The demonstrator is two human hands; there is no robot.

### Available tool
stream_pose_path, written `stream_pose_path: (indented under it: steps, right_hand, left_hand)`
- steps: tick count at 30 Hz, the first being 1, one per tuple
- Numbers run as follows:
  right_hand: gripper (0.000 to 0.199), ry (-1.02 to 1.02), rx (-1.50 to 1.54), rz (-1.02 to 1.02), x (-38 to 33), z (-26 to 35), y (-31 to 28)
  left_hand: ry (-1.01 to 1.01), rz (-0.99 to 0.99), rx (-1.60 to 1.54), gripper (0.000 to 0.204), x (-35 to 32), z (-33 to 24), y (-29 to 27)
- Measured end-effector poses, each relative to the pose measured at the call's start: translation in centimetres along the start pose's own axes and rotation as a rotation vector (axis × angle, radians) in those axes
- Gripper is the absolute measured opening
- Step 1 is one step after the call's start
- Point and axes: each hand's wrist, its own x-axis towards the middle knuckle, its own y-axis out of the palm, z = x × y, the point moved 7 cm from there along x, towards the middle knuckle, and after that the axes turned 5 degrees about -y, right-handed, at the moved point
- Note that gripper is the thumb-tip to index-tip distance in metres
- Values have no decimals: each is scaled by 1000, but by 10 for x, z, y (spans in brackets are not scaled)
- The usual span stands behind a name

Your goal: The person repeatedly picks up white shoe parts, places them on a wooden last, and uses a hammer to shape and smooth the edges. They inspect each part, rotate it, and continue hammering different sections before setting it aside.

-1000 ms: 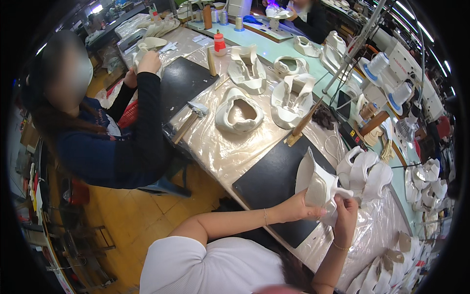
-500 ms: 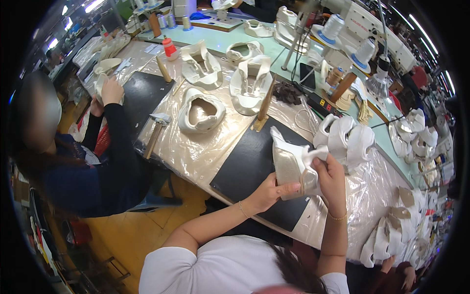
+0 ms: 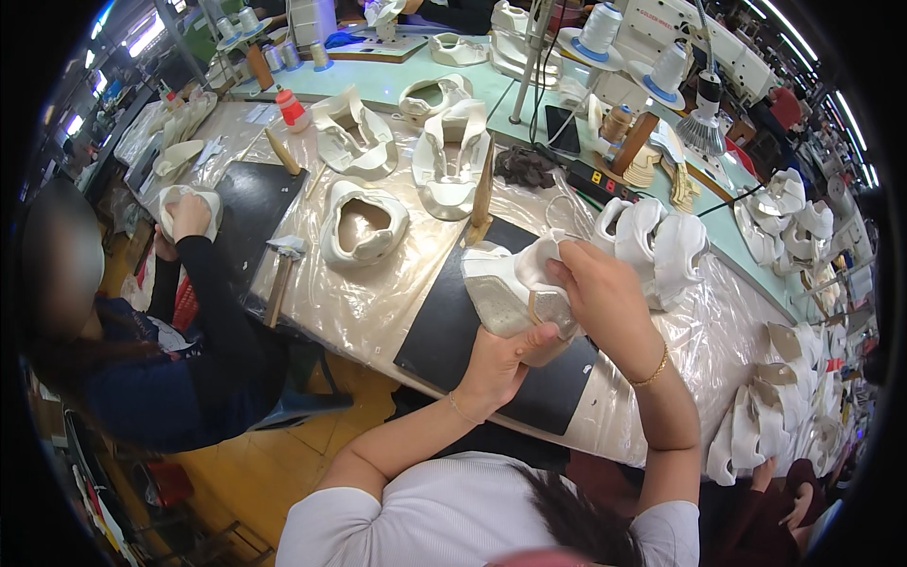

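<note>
- White shoe upper (image 3: 515, 288) held between 2 hands, above black mat (image 3: 472, 350).
- Left hand (image 3: 501, 364) cups it from below, thumb on sole edge.
- Right hand (image 3: 600, 298) clamped on its top right side.

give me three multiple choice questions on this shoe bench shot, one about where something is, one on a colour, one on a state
1. Where does the hammer lie?
A. on the plastic sheet, left of the black mat
B. on the floor
C. on the sewing machine

2. What colour is the cap of the small bottle?
A. blue
B. red
C. green

3. How is the white shoe upper held?
A. lying untouched
B. in one hand
C. in both hands

Answers: 1 A, it rests on the plastic sheet beside the black mat. 2 B, its top is red. 3 C, the left hand grips below, the right hand above.
</note>
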Motion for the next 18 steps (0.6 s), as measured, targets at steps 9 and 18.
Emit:
stream_pose_path:
  steps: [9,18]
  right_hand:
    - [16,7,112,-38,4,-6,5]
    - [19,-56,247,-8,15,-22,23]
  left_hand:
    - [76,-1,21,55,3,-7,8]
    - [85,-17,33,52,7,-18,7]
